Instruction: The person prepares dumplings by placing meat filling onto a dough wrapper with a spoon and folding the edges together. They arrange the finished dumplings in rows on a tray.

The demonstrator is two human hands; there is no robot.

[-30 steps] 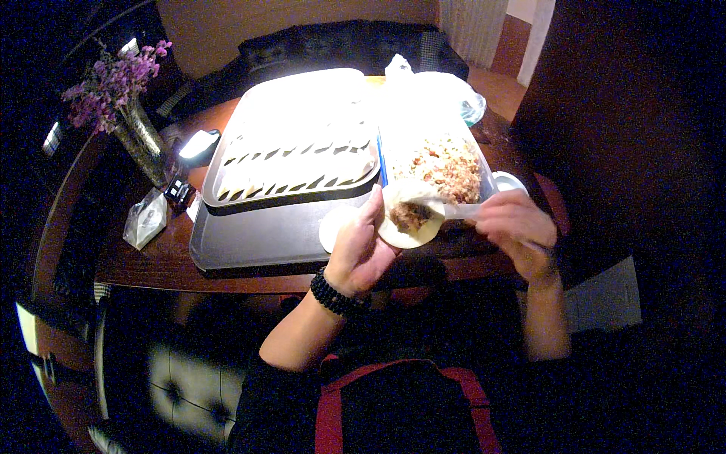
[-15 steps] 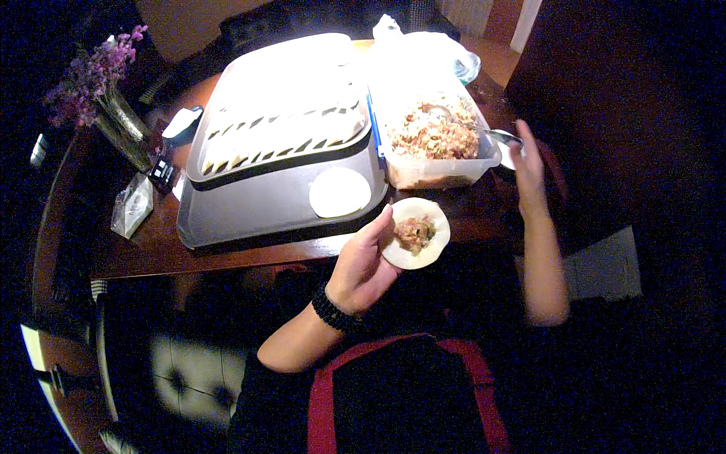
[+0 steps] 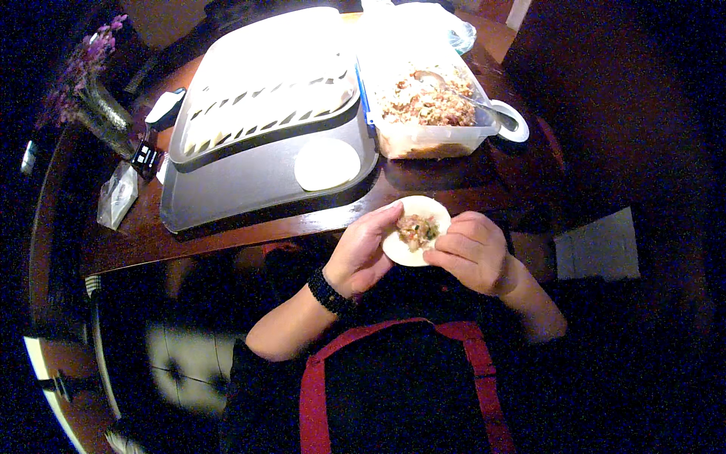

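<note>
A round dumpling wrapper (image 3: 412,257) rests across the fingers of my left hand (image 3: 361,253), whose thumb presses on its left rim. In its middle sits a mound of minced filling (image 3: 417,231). My right hand (image 3: 476,253) has its fingers curled on the wrapper's right edge, so both hands hold it. Beyond them stands a clear plastic tub (image 3: 442,142) of filling, with a metal spoon (image 3: 484,107) leaning in it. Several pale wrappers (image 3: 327,164) lie stacked on the dark grey tray (image 3: 234,185).
A second tray (image 3: 180,147) with rows of pale dumplings, partly washed out by glare, overlaps the grey one. A white dish (image 3: 518,125) sits right of the tub, a plastic bag (image 3: 461,34) behind it. A vase (image 3: 106,117) of purple flowers and a clear packet (image 3: 119,197) stand left.
My right hand has left the spoon's handle and come down left to grip the wrapper's right edge. The left hand still holds the wrapper. The view has shifted slightly.
</note>
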